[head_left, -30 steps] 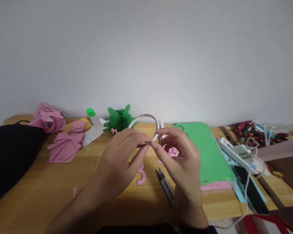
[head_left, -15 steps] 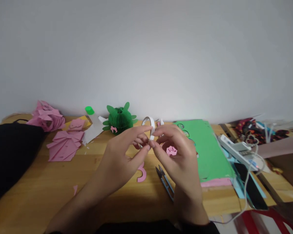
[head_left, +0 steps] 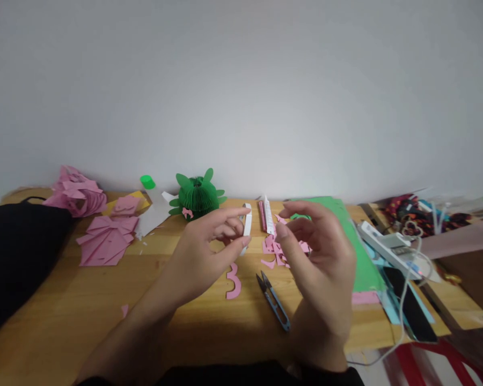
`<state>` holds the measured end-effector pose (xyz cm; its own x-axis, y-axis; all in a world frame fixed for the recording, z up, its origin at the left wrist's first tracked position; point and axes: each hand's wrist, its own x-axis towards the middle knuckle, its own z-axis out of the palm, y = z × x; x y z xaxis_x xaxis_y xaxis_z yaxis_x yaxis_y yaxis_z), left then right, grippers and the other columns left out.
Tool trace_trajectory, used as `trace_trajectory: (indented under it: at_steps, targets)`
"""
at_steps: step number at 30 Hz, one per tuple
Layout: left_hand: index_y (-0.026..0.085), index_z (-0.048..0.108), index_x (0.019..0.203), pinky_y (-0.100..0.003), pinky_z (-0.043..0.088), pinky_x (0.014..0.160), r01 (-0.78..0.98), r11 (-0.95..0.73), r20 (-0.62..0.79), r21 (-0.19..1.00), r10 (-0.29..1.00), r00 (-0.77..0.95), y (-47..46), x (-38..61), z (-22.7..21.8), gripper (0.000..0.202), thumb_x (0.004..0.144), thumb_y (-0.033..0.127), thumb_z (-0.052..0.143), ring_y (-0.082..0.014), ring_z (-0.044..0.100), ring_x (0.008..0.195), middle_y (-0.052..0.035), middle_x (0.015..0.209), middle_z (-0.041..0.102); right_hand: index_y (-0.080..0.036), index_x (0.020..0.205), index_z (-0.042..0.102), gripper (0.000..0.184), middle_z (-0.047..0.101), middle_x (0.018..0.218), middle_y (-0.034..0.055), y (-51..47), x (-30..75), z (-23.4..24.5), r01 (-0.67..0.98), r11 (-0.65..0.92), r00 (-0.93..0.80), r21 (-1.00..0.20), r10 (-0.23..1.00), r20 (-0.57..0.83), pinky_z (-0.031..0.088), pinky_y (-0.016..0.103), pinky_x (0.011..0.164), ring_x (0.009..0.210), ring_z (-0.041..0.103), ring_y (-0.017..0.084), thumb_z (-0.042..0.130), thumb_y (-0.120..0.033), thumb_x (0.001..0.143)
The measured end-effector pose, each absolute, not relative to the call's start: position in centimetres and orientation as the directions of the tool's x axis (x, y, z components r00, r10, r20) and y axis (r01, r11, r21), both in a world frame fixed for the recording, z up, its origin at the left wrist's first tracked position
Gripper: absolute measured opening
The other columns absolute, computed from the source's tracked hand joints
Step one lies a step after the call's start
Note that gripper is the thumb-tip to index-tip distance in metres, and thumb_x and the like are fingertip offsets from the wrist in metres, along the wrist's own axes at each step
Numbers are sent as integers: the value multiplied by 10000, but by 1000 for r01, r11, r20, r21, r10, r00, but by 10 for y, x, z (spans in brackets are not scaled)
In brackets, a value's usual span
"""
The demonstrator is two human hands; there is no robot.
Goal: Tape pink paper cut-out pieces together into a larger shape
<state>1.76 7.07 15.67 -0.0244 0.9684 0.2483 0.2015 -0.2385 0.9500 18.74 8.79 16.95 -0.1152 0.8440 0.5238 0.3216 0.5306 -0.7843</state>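
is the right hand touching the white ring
Apart: the head view shows wooden tabletop between the right hand's fingertips and the white ring, which the left hand holds.

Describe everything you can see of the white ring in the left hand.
The white ring is a narrow, plain band, seen nearly edge-on and roughly upright. Its material is unclear, perhaps paper or plastic. The left hand holds it over the wooden table, thumb and fingers around it. The right hand is clear of it.
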Motion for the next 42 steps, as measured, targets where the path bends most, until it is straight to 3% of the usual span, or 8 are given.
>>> trace_trajectory:
  at_steps: [6, 9, 13, 21, 28, 34, 38, 42]
  targets:
    - [197, 632, 1026, -134, 522, 622, 180, -265, 273, 947, 962, -24, 70, 14, 158, 243, 802, 102, 637, -61, 650, 660, 48, 749, 638, -243, 1030, 621, 112, 657, 806, -18, 90, 211, 165, 450, 435, -60, -780, 886, 460, 446, 228, 497, 602, 588, 114, 599, -278, 925]
    - [214, 612, 971, -124, 502, 585, 165, -278, 283, 946, 959, -8, 69, 12, 157, 187, 821, 102, 615, -61, 653, 656, 52, 744, 637, -210, 982, 644, 181, 691, 773, 14, 90, 232, 142, 726, 290, -280, -623, 953, 117, 447, 265, 544, 596, 622, 147, 562, -362, 927]
    - [225, 591, 919, -126, 486, 570, 156, -298, 301, 942, 954, 3, 68, 11, 157, 133, 841, 118, 599, -63, 648, 653, 58, 736, 622, -186, 980, 660, 191, 735, 908, 82, 72, 253, 96, 931, 142, -249, -337, 921, -300, 458, 300, 642, 744, 684, 219, 622, -328, 857]
    - [234, 599, 1037, -177, 516, 595, 112, -313, 311, 943, 950, 37, 65, 12, 154, 200, 863, 138, 582, -95, 652, 712, 23, 829, 631, -93, 1150, 618, 348, 670, 1148, 190, 36, 239, 45, 975, 8, -89, -221, 929, -360, 471, 352, 851, 1050, 665, 306, 555, -94, 808]
    - [223, 595, 1133, -169, 509, 629, 93, -307, 304, 947, 952, 38, 62, 12, 157, 312, 839, 118, 606, -68, 618, 692, 38, 801, 597, -131, 888, 669, 209, 723, 914, 151, 40, 255, 39, 965, 7, -91, -262, 948, -307, 468, 314, 698, 820, 695, 268, 533, -66, 744]
    - [176, 632, 1085, -179, 512, 615, 81, -252, 251, 964, 968, 26, 63, 12, 165, 283, 809, 117, 620, -66, 604, 644, 43, 748, 604, -165, 1029, 671, 316, 753, 907, 140, 40, 271, 34, 916, 67, -176, -395, 953, -246, 509, 354, 681, 822, 713, 277, 392, -194, 882]
    - [162, 643, 1061, -189, 524, 613, 48, -221, 220, 974, 975, 29, 63, 12, 166, 263, 802, 119, 628, -70, 606, 633, 38, 742, 623, -186, 1094, 673, 376, 742, 912, 104, 41, 272, 49, 739, 77, -240, -669, 958, -155, 541, 332, 681, 777, 689, 223, 421, -392, 905]
    - [166, 642, 1044, -177, 510, 578, 25, -223, 222, 974, 974, 43, 62, 13, 167, 240, 806, 133, 637, -81, 629, 663, 23, 763, 644, -193, 1145, 665, 482, 632, 697, 32, 51, 272, 101, 382, -251, -48, -889, 956, -290, 434, 239, 457, 537, 565, 146, 585, -536, 816]
